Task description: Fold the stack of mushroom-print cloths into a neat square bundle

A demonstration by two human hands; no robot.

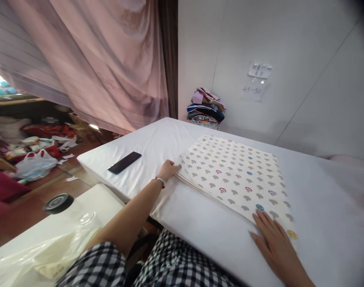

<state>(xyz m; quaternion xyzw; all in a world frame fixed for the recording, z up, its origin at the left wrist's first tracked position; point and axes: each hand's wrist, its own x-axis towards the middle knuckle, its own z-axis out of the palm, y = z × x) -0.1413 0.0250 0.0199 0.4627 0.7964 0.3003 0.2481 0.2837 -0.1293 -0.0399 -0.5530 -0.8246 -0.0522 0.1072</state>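
A folded cream cloth printed with grey, red, blue and yellow mushroom shapes lies flat on a white-covered table. Several layers show along its near edge. At its left corner, my left hand is closed, fingers pinching the layered edge, with a bracelet on the wrist. My right hand rests flat, fingers stretched out, over the near right part of the cloth and its edge. To the left of my left hand a black phone lies on the table.
A stack of folded fabrics stands by the wall behind the table. A pink curtain hangs at the back left. Lower left, a white side table bears a black-lidded container and clear plastic. Bags clutter the floor.
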